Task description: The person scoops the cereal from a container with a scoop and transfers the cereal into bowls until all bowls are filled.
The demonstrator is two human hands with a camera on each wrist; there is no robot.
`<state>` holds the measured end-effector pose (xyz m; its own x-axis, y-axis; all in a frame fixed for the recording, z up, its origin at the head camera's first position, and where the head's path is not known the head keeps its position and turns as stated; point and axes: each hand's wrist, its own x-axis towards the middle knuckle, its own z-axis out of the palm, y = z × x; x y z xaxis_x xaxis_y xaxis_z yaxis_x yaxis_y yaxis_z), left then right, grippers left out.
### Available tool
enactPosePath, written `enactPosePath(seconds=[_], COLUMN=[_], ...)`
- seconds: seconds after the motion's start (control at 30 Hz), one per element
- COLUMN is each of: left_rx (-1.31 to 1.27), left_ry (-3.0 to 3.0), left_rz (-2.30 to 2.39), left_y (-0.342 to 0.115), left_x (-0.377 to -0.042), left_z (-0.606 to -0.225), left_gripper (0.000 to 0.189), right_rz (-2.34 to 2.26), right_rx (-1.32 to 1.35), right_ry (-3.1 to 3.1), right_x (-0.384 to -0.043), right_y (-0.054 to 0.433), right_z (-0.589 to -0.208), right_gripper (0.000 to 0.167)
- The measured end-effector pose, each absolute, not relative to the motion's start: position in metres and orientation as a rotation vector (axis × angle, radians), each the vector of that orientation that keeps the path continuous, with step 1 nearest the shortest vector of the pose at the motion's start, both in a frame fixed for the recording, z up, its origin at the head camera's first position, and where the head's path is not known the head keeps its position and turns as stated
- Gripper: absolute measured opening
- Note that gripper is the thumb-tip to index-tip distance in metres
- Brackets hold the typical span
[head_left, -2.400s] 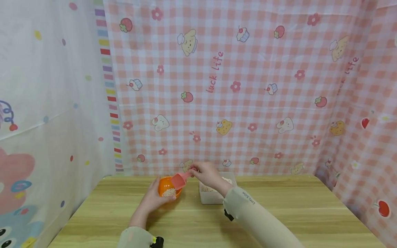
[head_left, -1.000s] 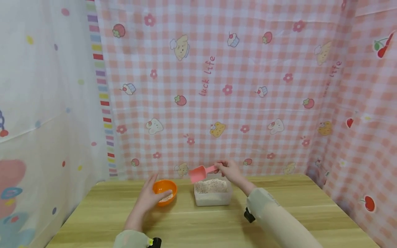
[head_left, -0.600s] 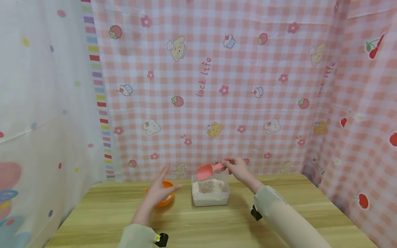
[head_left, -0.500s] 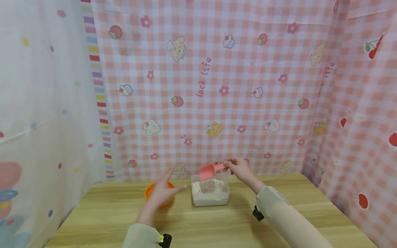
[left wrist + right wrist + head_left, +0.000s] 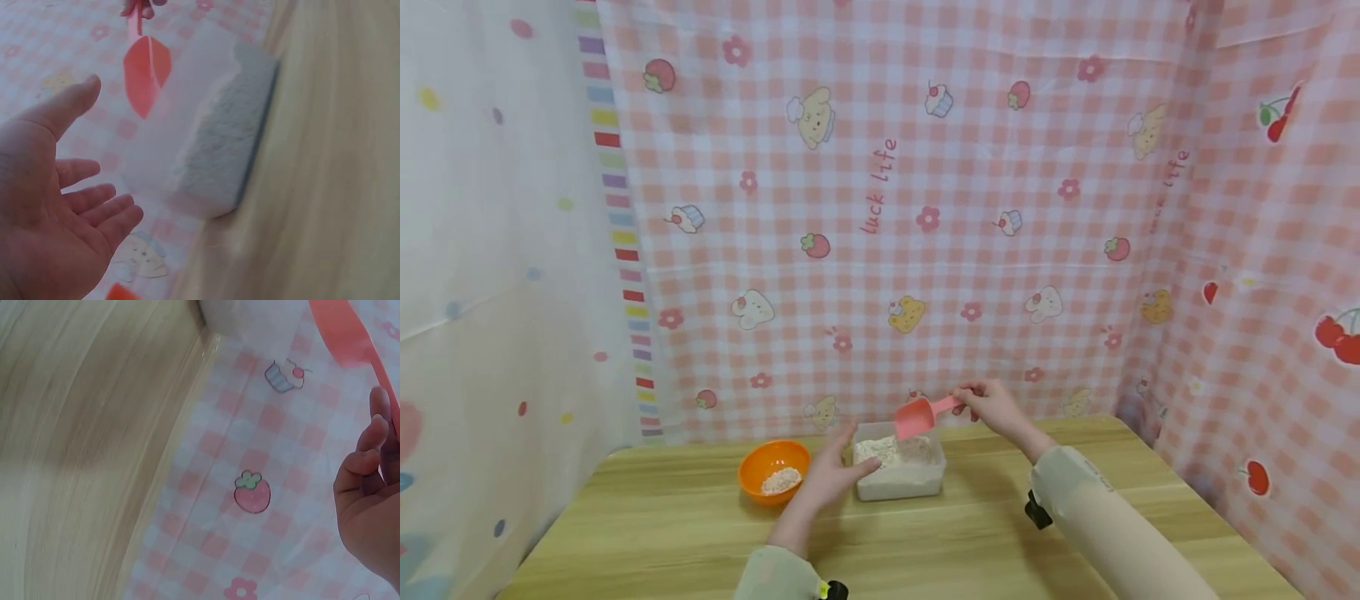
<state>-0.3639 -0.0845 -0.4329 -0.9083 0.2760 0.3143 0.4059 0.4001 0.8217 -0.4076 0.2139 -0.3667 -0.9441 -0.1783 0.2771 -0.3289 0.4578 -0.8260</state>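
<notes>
My right hand pinches the handle of a pink scoop, whose bowl hangs over a translucent plastic box in the head view. Pale oat-like flakes fill much of the box. At the box's left side is my left hand, holding nothing, its fingers spread; the left wrist view shows the palm facing the box with a gap between. Further left sits an orange bowl with a small heap of the flakes inside. In the right wrist view, the scoop is cut off by the frame.
A light wooden table carries the box and bowl near its back edge. Behind it hangs a pink checked cloth, with a white patterned cloth on the left and more checked cloth on the right.
My right hand has carried the scoop from over the orange bowl rightward to above the box. My left hand has let go of the bowl and moved right to the box's side.
</notes>
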Motion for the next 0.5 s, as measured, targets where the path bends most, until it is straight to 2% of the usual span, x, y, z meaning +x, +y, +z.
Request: enactPosePath(seconds=[0.27, 0.5], left_rx=[-0.585, -0.53], left_ry=[-2.549, -2.55], left_rz=[-1.524, -1.563], left_y=[-0.077, -0.075], left_x=[-0.37, -0.369], left_z=[-0.448, -0.448], left_gripper=[0.074, 0.076], right_rz=[1.477, 1.362], right_rx=[0.52, 0.593], right_ry=[-2.625, -2.698], right_x=[-0.408, -0.411], right_y=[0.222, 0.225], right_z=[-0.364, -0.358], right_gripper=[0.028, 0.025])
